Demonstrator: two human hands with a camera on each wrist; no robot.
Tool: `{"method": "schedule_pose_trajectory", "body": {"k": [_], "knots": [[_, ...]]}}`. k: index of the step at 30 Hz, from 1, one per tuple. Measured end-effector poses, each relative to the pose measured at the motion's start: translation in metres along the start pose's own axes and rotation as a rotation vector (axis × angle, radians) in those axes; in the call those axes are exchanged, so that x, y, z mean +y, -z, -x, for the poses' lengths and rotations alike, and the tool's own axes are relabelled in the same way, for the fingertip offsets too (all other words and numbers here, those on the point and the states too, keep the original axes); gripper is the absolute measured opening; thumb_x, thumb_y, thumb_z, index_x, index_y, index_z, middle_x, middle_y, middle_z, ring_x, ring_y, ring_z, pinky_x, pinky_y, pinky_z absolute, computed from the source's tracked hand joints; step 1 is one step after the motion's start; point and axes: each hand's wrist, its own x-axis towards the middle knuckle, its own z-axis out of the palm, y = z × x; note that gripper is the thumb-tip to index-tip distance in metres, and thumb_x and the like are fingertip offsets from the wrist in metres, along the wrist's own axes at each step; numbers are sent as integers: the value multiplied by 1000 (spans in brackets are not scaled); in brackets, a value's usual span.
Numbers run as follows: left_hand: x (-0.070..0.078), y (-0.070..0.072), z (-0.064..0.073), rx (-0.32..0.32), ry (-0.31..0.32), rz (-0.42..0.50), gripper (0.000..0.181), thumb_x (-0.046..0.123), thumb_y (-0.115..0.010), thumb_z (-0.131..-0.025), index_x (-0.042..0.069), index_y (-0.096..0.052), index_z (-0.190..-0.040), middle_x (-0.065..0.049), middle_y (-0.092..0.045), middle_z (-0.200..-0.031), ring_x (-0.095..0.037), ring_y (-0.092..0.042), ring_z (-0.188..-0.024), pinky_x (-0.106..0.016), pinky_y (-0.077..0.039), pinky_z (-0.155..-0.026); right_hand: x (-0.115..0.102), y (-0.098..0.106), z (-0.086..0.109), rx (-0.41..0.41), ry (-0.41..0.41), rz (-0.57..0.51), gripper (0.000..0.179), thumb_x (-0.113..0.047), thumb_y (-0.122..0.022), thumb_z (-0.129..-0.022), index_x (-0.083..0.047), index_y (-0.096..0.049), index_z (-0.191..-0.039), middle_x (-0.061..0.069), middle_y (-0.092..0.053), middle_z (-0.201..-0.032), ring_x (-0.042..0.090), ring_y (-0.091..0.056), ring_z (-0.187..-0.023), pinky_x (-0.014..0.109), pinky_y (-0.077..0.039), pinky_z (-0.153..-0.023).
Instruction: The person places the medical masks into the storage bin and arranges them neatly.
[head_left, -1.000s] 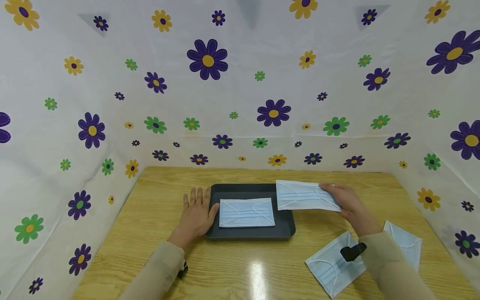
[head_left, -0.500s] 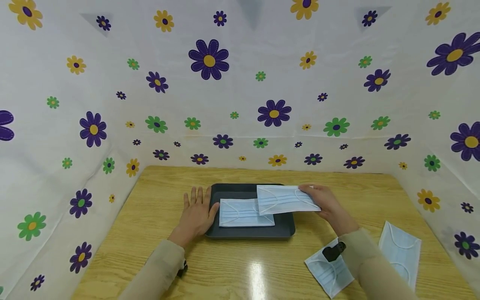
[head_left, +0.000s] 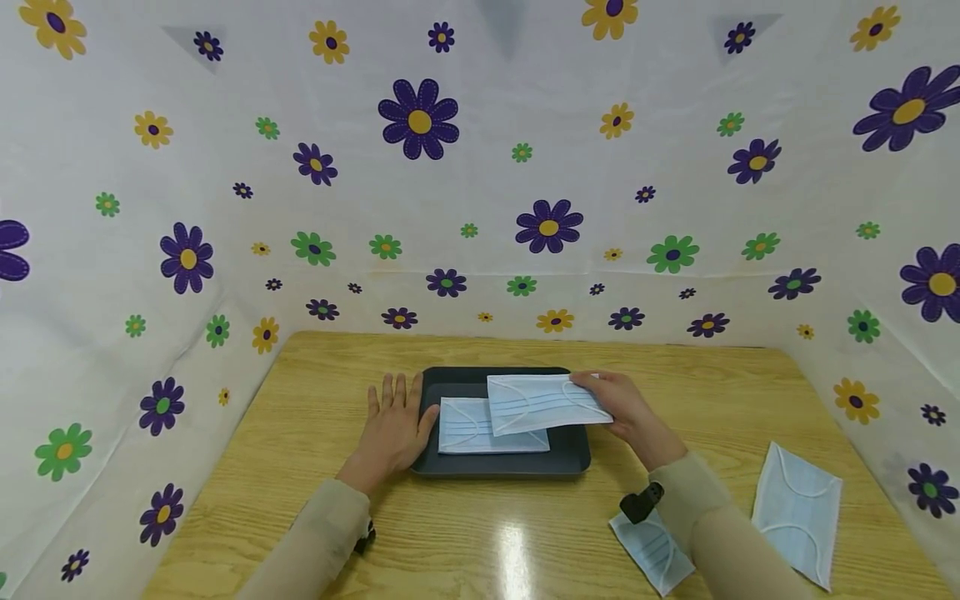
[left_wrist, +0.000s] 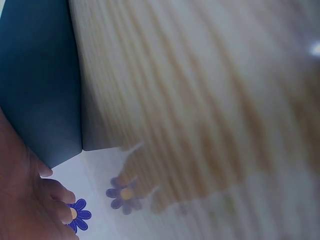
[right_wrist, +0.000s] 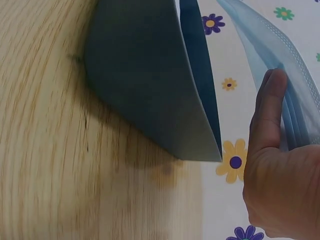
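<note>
My right hand [head_left: 621,407] pinches the right end of a light-blue face mask [head_left: 543,403], its white ear loops facing up. In the right wrist view, this mask [right_wrist: 295,60] is raised beside the tray wall, with fingers under it. Below it, a second face mask [head_left: 459,433] lies flat inside a dark grey tray [head_left: 495,468], partly covered by the held one in the head view. My left hand [head_left: 388,433] rests with straight, spread fingers at the tray's left side, the thumb over its rim. The left wrist view shows that hand [left_wrist: 25,195] beside the tray wall [left_wrist: 45,80].
Two more face masks lie on the wooden table [head_left: 450,542] at the right: one mask [head_left: 654,550] partly under the right forearm, another mask [head_left: 799,515] near the right edge. A white flowered cloth [head_left: 480,167] walls in the back and sides.
My right hand has carried its mask leftward, from the tray's right edge to over the mask inside. The left hand and the tray have stayed in place.
</note>
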Motion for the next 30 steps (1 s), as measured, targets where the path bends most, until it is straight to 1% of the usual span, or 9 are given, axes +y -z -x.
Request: {"method": "schedule_pose_trajectory", "body": {"k": [8, 12, 14, 17, 22, 26, 30], "knots": [[0, -1, 0, 16, 1, 9, 74, 53, -29, -114, 6, -16, -170, -31, -20, -171, -50, -9, -162, -71, -4, -128, 0, -15, -2, 9, -3, -10, 54, -24, -61, -108, 11, -51, -148, 2, -75, -95, 8, -75, -77, 23, -63, -71], [-1, -1, 0, 2, 3, 1, 75, 55, -26, -114, 7, -13, -170, -30, -18, -172, -50, -8, -162, -70, -3, -128, 0, -23, -2, 2, -8, -32, 54, -23, -61, -108, 13, -51, -147, 1, -75, -93, 8, -75, -76, 23, -63, -71], [-1, 0, 0, -5, 3, -3, 75, 56, -25, -113, 7, -12, -170, -30, -18, -172, -49, -7, -162, -70, -3, -129, 1, -27, -3, -10, -3, -43, 52, -22, -60, -108, 14, -52, -145, 1, -75, -90, 8, -75, -75, 23, -63, -69], [0, -1, 0, 8, -1, 6, 75, 54, -27, -114, 6, -15, -170, -31, -19, -172, -50, -9, -162, -70, -3, -128, 3, -32, -4, -28, 11, -52, 49, -20, -60, -108, 15, -55, -141, 0, -75, -86, 8, -74, -72, 23, -62, -67], [0, -1, 1, 19, 0, 13, 74, 53, -29, -114, 6, -16, -169, -31, -21, -171, -50, -10, -162, -70, -4, -128, 6, -42, -7, -32, 24, -63, 42, -18, -61, -107, 16, -59, -132, -2, -73, -81, 7, -72, -69, 21, -61, -64], [0, -1, 1, 22, 0, 8, 75, 54, -29, -113, 6, -17, -169, -31, -21, -171, -50, -11, -162, -70, -4, -129, 9, -49, -9, -45, 35, -81, 43, -16, -59, -107, 17, -58, -135, -1, -73, -83, 6, -72, -71, 21, -61, -65], [-1, -2, 0, 11, 7, 7, 75, 54, -28, -113, 7, -16, -170, -30, -20, -172, -50, -9, -162, -69, -3, -129, 11, -55, -10, -57, 38, -94, 44, -15, -58, -108, 17, -57, -138, 0, -73, -86, 6, -72, -73, 20, -61, -66]]}}
